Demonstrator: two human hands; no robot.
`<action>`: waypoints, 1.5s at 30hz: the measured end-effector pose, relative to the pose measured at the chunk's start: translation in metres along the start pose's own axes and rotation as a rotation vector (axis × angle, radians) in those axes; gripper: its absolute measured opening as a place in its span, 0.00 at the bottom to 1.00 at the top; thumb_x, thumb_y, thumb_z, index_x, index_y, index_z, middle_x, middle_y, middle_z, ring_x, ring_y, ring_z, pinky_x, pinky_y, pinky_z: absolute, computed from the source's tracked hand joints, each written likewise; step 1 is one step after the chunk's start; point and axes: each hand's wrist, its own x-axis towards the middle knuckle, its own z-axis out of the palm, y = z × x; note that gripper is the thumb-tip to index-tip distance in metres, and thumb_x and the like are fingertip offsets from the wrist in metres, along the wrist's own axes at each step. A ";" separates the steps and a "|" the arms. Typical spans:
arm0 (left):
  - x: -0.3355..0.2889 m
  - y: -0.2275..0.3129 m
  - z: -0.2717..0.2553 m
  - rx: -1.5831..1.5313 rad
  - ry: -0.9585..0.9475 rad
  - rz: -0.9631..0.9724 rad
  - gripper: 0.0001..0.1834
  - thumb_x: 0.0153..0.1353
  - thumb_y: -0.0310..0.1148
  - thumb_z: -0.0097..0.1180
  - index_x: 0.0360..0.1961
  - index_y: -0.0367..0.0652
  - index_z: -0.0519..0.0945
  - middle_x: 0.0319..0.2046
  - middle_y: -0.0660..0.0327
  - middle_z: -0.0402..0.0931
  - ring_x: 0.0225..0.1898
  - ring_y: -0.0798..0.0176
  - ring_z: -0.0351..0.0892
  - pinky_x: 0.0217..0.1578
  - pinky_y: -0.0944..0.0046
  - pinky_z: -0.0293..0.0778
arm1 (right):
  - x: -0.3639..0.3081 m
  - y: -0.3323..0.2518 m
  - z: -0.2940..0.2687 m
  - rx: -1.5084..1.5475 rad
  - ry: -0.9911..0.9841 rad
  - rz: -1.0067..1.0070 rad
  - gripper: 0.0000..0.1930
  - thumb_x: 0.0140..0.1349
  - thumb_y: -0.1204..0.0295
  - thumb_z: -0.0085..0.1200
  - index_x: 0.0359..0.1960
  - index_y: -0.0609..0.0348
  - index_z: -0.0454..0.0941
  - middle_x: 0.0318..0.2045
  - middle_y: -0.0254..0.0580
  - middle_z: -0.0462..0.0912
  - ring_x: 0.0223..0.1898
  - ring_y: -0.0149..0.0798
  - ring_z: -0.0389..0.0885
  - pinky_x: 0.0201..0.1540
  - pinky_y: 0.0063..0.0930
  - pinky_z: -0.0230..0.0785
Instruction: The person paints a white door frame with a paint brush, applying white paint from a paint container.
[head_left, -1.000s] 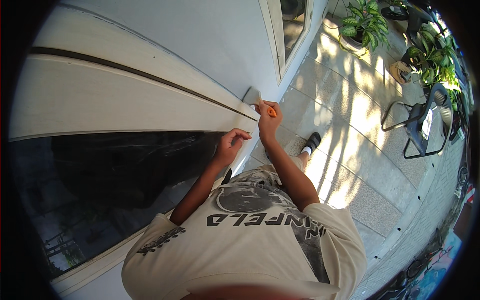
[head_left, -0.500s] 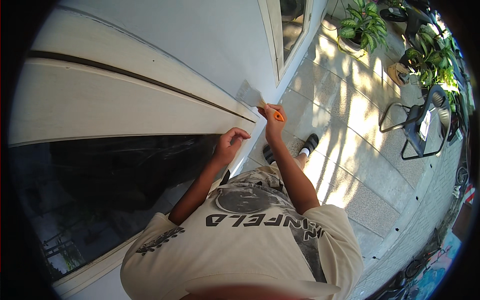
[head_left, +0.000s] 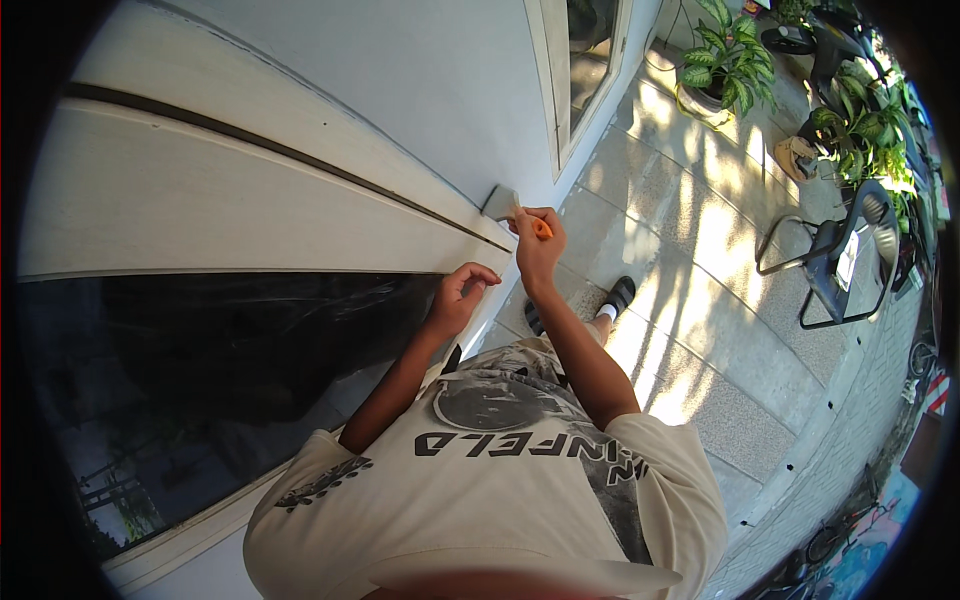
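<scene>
My right hand (head_left: 540, 245) is closed around the orange handle of a putty knife (head_left: 502, 203). Its flat grey blade points up and left and lies against the pale wall panel, close to the corner where the cream frame ends. Loosely bent, my left hand (head_left: 462, 300) holds nothing that I can see. Its fingertips are by the edge of the cream window frame (head_left: 270, 220), just below and left of my right hand. A dark groove runs along this frame toward the putty knife.
Dark window glass (head_left: 230, 370) fills the left side. Another window (head_left: 590, 70) is beyond the corner. On the sunlit paving (head_left: 690, 230) stand a potted plant (head_left: 725, 65) and a black folding chair (head_left: 835, 255). My sandalled feet (head_left: 620, 293) are below my hands.
My right hand has turned the putty knife slightly, and its blade has shifted down and right toward the frame's corner. My left hand has stayed nearly in place.
</scene>
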 end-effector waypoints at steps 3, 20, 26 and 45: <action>0.003 -0.001 0.002 -0.022 0.001 0.021 0.08 0.63 0.19 0.43 0.39 0.35 0.75 0.39 0.58 0.79 0.46 0.65 0.78 0.52 0.64 0.70 | -0.012 -0.081 0.024 0.101 -0.083 -0.053 0.07 0.62 0.74 0.59 0.32 0.67 0.76 0.28 0.40 0.80 0.29 0.29 0.81 0.34 0.20 0.75; 0.016 0.003 0.007 -0.049 0.015 0.063 0.08 0.63 0.20 0.44 0.39 0.37 0.76 0.39 0.59 0.79 0.46 0.65 0.79 0.51 0.63 0.71 | 0.011 -0.073 0.030 0.381 -0.118 -0.190 0.06 0.65 0.77 0.52 0.35 0.66 0.68 0.37 0.48 0.77 0.35 0.41 0.84 0.42 0.35 0.83; 0.014 -0.002 0.008 -0.028 -0.008 0.049 0.08 0.63 0.19 0.44 0.39 0.37 0.76 0.39 0.59 0.79 0.45 0.66 0.78 0.51 0.64 0.71 | 0.028 0.086 -0.064 0.105 0.035 0.050 0.07 0.63 0.74 0.55 0.34 0.64 0.70 0.32 0.46 0.80 0.29 0.38 0.84 0.37 0.30 0.82; 0.017 0.017 0.032 -0.020 0.041 0.051 0.09 0.61 0.19 0.44 0.38 0.37 0.75 0.38 0.58 0.79 0.45 0.65 0.79 0.51 0.64 0.71 | 0.015 -0.189 0.055 0.670 -0.398 -0.306 0.04 0.65 0.80 0.48 0.38 0.61 0.66 0.38 0.46 0.75 0.35 0.50 0.84 0.40 0.41 0.82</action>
